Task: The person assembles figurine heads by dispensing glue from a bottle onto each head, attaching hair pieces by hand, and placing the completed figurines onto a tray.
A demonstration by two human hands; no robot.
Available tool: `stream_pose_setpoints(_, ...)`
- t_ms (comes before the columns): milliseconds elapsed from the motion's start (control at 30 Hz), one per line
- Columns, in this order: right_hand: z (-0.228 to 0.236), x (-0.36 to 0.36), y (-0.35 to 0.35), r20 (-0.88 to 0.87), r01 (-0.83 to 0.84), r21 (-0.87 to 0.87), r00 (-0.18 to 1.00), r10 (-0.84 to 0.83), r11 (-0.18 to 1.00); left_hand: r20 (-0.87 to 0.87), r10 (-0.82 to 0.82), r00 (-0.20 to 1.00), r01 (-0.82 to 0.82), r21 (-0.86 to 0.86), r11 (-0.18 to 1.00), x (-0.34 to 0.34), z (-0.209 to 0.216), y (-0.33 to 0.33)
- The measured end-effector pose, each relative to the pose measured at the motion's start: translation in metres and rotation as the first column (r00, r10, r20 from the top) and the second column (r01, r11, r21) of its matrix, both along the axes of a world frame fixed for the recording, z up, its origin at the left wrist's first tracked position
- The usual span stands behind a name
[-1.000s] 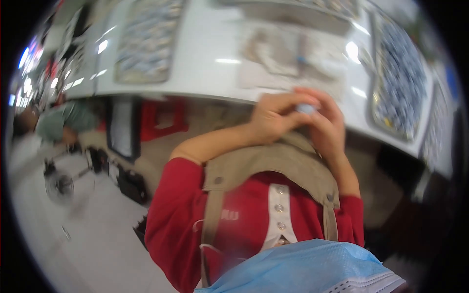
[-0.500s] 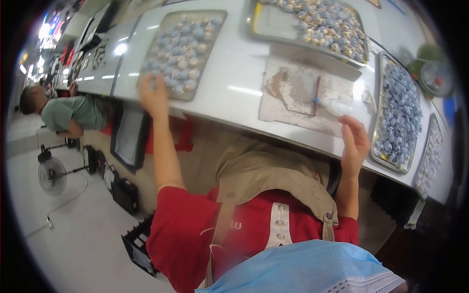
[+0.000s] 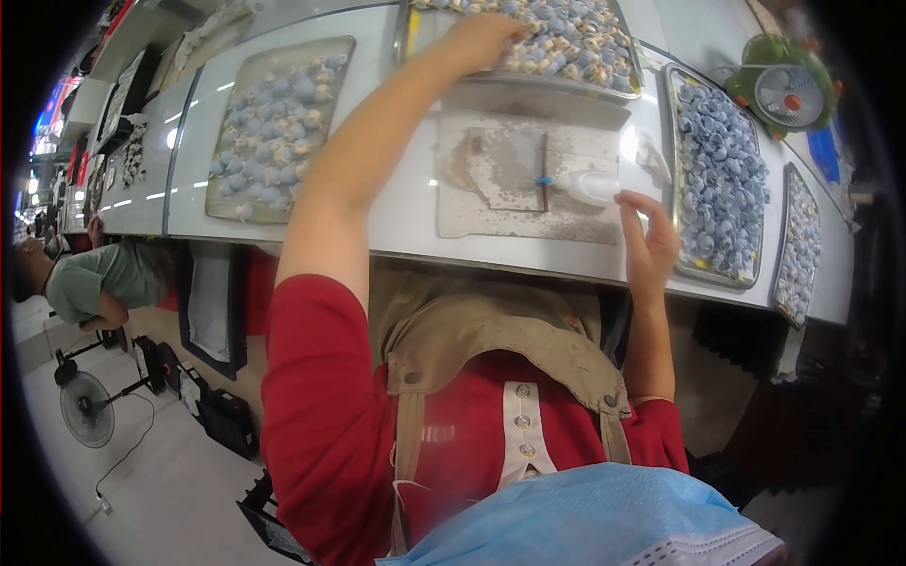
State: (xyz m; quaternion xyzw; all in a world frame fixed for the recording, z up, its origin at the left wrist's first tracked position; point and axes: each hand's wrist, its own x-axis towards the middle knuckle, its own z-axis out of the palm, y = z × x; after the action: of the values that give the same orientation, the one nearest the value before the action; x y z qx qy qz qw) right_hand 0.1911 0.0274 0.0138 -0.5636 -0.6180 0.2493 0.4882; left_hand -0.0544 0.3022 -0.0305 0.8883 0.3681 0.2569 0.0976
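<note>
My left hand (image 3: 483,42) reaches across to the far metal tray (image 3: 408,38), its fingers curled together at the edge of a heap of small rounded blue-grey and cream pieces (image 3: 576,42). What the fingertips pinch, if anything, is hidden. My right hand (image 3: 651,241) is raised over the table's near edge, fingers apart and bent. Its fingertips are close to the end of a white squeeze bottle (image 3: 590,186) with a blue tip; whether they touch cannot be told. The bottle lies on a stained pale board (image 3: 472,222), beside a thin brown strip (image 3: 545,156).
Left on the white table (image 3: 392,212) is a tray (image 3: 231,123) of spaced blue-grey pieces. Trays of similar pieces stand right (image 3: 672,141) and far right (image 3: 785,236), near a green fan (image 3: 791,85). A seated person (image 3: 113,283) and a floor fan (image 3: 87,406) are at the left.
My left hand has moved from the left tray to the far tray, up and to the right. My right hand stays by the bottle, fingers more bent. The whole view has shifted.
</note>
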Motion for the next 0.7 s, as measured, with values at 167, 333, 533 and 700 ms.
stream_pose_setpoints(167,-0.004,0.013,0.006,0.019,0.039,0.013,0.999,-0.040,0.999,0.300,0.187,0.935,-0.133,-0.190,0.973,0.011,0.047,-0.037)
stream_pose_setpoints(333,-0.002,0.007,0.020,0.241,0.003,0.038,0.970,-0.012,0.999,0.712,0.512,0.481,0.328,-0.688,0.648,-0.019,0.077,-0.147)
stream_pose_setpoints(533,-0.009,0.013,0.023,0.513,-0.048,-0.065,0.855,0.074,0.997,0.642,0.704,0.305,0.554,-0.720,0.417,-0.010,0.050,-0.264)
stream_pose_setpoints(700,-0.008,0.002,0.011,0.417,-0.009,-0.259,0.901,0.120,0.966,0.606,0.759,0.238,0.698,-0.650,0.300,0.013,0.043,-0.301)
